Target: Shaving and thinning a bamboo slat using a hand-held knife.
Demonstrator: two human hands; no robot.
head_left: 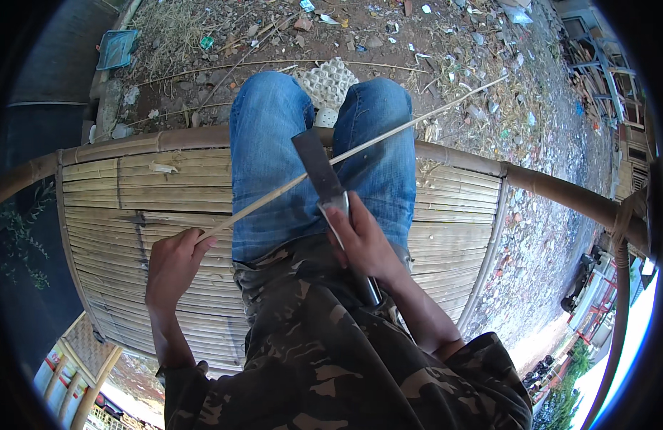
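My left hand (pixel 175 266) is closed round the near end of a long, thin, pale bamboo stick (pixel 399 130). The stick slants up and away to the right, across my thighs and past my right knee. In my right hand (pixel 366 240) is a knife with a broad, dark, square-ended blade (pixel 318 166) and a shiny metal handle (pixel 368 290). Its blade crosses the stick above my lap, covering a short stretch of it. Whether the edge touches the stick I cannot tell. My fingers wrap the upper handle, whose lower end sticks out beneath the hand.
I sit on a bamboo-slat platform (pixel 181 236) framed by a thick pole (pixel 561 195). Beyond my knees lie a grey egg tray (pixel 328 80) and littered ground. A blue-green plastic basket (pixel 117 49) sits at far left. Wooden pieces are stacked on a rack (pixel 602 72) at far right.
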